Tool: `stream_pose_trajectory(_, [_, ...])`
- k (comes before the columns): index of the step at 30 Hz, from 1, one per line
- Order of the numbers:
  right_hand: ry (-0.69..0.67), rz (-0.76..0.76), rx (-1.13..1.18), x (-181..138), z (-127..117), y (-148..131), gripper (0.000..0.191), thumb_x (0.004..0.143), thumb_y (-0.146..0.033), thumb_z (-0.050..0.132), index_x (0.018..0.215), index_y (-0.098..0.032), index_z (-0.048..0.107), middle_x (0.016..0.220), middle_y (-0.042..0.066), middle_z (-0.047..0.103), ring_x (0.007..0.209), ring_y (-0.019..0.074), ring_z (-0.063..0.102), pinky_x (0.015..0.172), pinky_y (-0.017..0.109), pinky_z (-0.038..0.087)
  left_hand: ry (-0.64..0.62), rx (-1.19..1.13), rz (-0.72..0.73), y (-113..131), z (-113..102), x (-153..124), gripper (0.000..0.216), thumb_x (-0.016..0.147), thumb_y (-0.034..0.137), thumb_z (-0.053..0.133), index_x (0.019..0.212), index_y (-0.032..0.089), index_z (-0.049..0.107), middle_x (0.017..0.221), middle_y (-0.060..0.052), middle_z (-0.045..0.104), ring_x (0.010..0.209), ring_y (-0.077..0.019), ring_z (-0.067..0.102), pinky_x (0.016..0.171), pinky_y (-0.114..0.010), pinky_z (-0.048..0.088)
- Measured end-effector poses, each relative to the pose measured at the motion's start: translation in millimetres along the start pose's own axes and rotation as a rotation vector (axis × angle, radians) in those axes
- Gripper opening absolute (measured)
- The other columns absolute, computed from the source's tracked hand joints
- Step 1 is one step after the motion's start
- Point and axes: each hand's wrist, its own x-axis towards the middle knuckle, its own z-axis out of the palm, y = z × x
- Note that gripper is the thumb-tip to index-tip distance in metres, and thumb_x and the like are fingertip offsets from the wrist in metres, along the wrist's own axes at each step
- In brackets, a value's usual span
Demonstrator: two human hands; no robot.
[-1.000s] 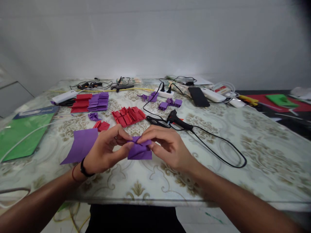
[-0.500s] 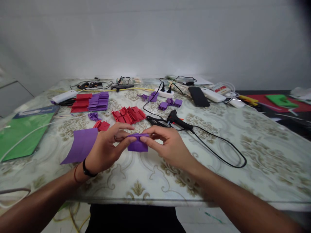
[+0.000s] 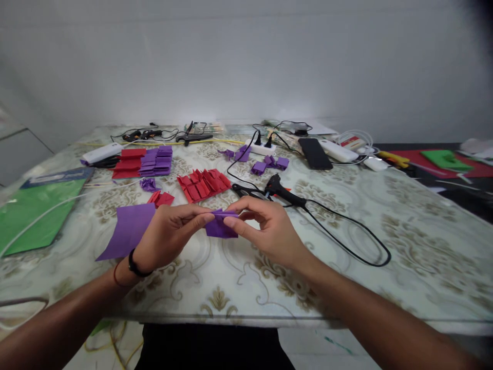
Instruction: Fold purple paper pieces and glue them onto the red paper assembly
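A small folded purple paper is held up between my two hands over the near middle of the table. My left hand pinches its left end with thumb and fingers, a black band round the wrist. On the other end, my right hand grips the folded top edge between thumb and forefinger. Beside my left hand lies a flat purple paper sheet, partly covered by it. Just beyond my hands sit a cluster of folded red paper pieces and a smaller red folded piece.
A black glue gun with a looped cord lies right of centre. Folded purple pieces, a power strip and a phone stand farther back. At left is a green paper pack.
The fingers of my left hand have closed in and straightened along the purple paper's top edge. The folded paper has shifted slightly right and tilted. My right hand stays nearly in place.
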Motion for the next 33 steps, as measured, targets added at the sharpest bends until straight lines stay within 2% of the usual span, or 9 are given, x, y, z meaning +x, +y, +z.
stream_pose_trajectory(13, [-0.016,0.016,0.034,0.3,-1.3,0.7,0.017,0.092,-0.032,0.074,0.08,-0.02,0.076,0.075,0.002,0.077,0.067,0.0143,0.068,0.063,0.027,0.054,-0.058,-0.03,0.008,1.2,-1.7,1.0,0.017,0.096,0.029,0.071,0.089,0.02,0.085,0.081,-0.003,0.084,0.068,-0.0154,0.074,0.06,-0.02,0.055])
stream_pose_trajectory(20, [-0.084,0.054,0.028,0.8,2.3,2.7,0.017,0.092,-0.03,0.071,0.079,-0.019,0.07,0.073,0.0,0.07,0.067,0.0123,0.062,0.065,0.025,0.052,-0.092,-0.135,-0.082,-5.8,4.0,1.2,0.01,0.091,0.026,0.077,0.088,0.019,0.083,0.084,-0.005,0.084,0.072,-0.016,0.075,0.063,-0.021,0.057])
stream_pose_trajectory(24, [-0.118,0.093,0.018,1.4,3.2,3.3,0.01,0.091,-0.029,0.072,0.091,-0.019,0.073,0.084,0.001,0.073,0.076,0.0136,0.065,0.068,0.025,0.053,-0.102,-0.086,-0.065,-6.2,2.3,1.4,0.013,0.092,0.026,0.075,0.085,0.017,0.083,0.078,-0.003,0.082,0.064,-0.0131,0.071,0.058,-0.019,0.052])
stream_pose_trajectory(29, [-0.173,0.128,0.02,0.9,-0.2,0.3,0.017,0.092,-0.031,0.072,0.082,-0.017,0.074,0.076,0.001,0.073,0.071,0.0135,0.063,0.068,0.026,0.05,-0.173,-0.033,-0.076,-1.4,-0.9,0.7,0.017,0.094,0.026,0.071,0.085,0.017,0.082,0.071,0.0,0.078,0.058,-0.0096,0.063,0.052,-0.017,0.043])
stream_pose_trajectory(33, [-0.205,0.183,0.033,2.4,-1.1,-0.3,0.021,0.092,-0.034,0.07,0.08,-0.017,0.073,0.074,0.001,0.07,0.069,0.0136,0.061,0.067,0.027,0.049,-0.172,-0.044,-0.091,-2.6,-0.1,0.1,0.022,0.097,0.03,0.068,0.086,0.015,0.08,0.073,-0.001,0.076,0.059,-0.0094,0.061,0.053,-0.018,0.043])
